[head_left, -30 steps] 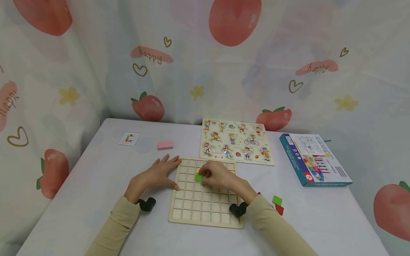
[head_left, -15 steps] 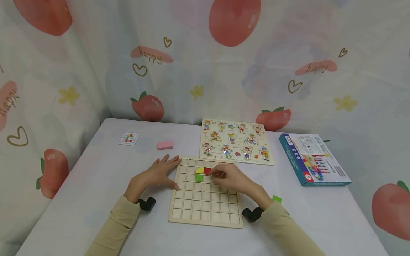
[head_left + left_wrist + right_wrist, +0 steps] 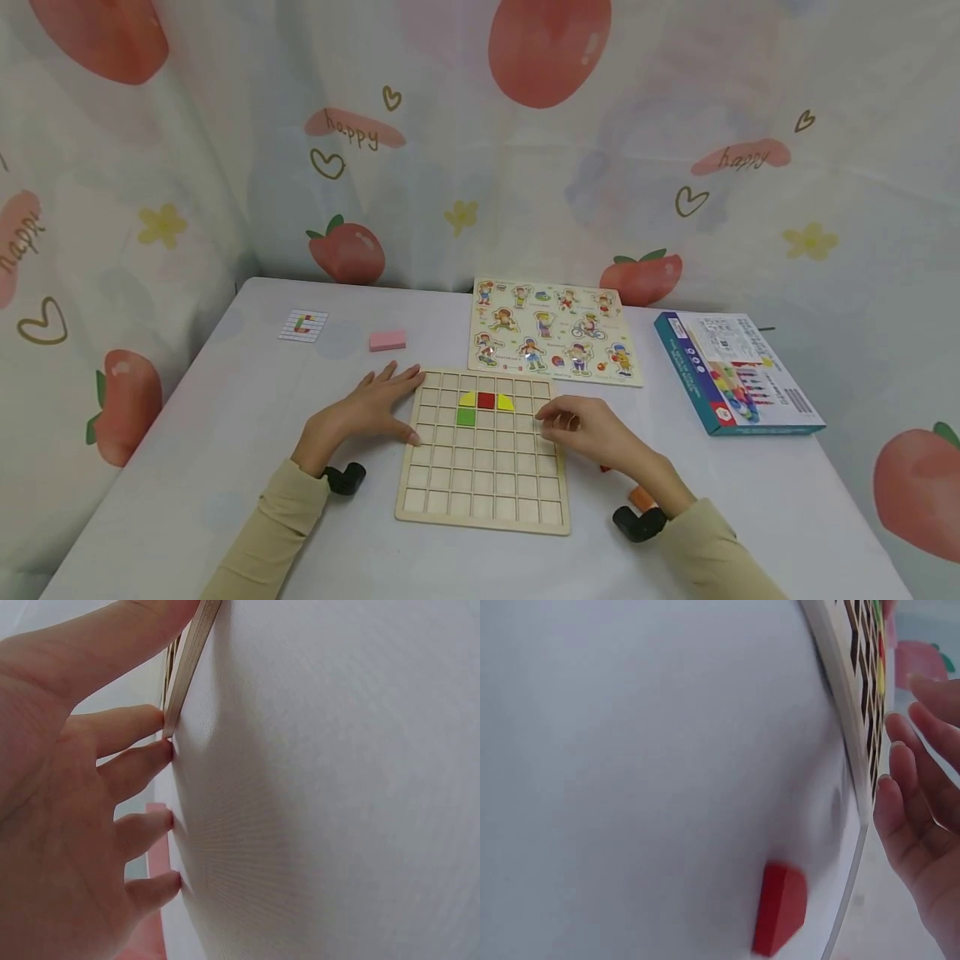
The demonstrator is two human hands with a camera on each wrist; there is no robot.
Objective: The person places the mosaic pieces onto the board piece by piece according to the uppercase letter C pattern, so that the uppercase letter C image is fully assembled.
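A wooden grid board lies on the table. Near its top, a yellow quarter-round tile, a red square tile and another yellow tile sit in one row of cells, with a green square tile below the first. My left hand rests spread at the board's left edge, thumb and fingertips touching its side and the tabletop. Over the right edge hovers my right hand, fingers loosely bent; the right wrist view shows nothing between the fingers.
A red piece lies right of the board, and an orange piece is partly covered by my right wrist. Behind are a picture board, a pink block and a pattern card. A box stands far right.
The red tile and the second yellow tile now show in the row beside the first yellow one. My right hand has moved right, off them. The left hand stays put.
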